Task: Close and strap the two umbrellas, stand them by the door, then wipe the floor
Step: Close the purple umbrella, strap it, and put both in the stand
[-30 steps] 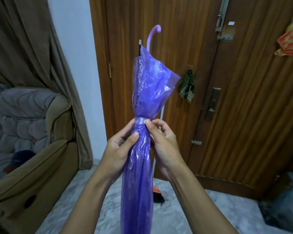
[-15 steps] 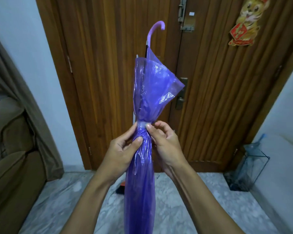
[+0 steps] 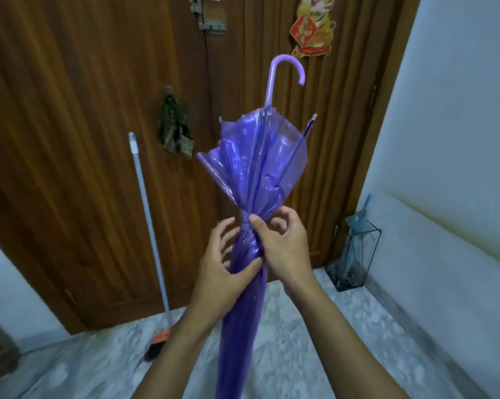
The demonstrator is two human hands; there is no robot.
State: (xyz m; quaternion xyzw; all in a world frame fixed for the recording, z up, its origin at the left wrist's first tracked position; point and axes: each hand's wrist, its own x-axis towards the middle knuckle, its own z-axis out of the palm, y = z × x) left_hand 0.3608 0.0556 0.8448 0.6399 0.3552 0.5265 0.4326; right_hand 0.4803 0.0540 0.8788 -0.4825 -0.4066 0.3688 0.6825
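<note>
I see the purple umbrella (image 3: pixel 254 168) held upright in front of the wooden door (image 3: pixel 84 139), with its hooked handle (image 3: pixel 286 67) on top and its tip out of view below. The left hand (image 3: pixel 223 272) grips the gathered canopy, with the fingers behind and the thumb across the front. The right hand (image 3: pixel 283 246) pinches the neck of the canopy just above, at the pale strap (image 3: pixel 245 223). I cannot tell if the strap is already fastened.

I judge the umbrella to be light. The canopy is a thin, shiny, half-transparent plastic film, so it is probably slippery and springs open when it is let go. Above the strap it flares out in loose folds, and thin ribs with small white caps stick out of it. The ribs look easy to bend. I would therefore hold it at the tight bundle under the strap, or at the smooth curved handle, and not at the loose film.

A second, bluish umbrella (image 3: pixel 356 243) stands in a wire stand (image 3: pixel 375 246) in the corner, right of the door. A mop (image 3: pixel 149 226) with a long pale pole and an orange joint leans on the door at the left. The floor (image 3: pixel 315 341) is grey-white marble and looks smooth. The wiping is not yet done, in my judgement.
</note>
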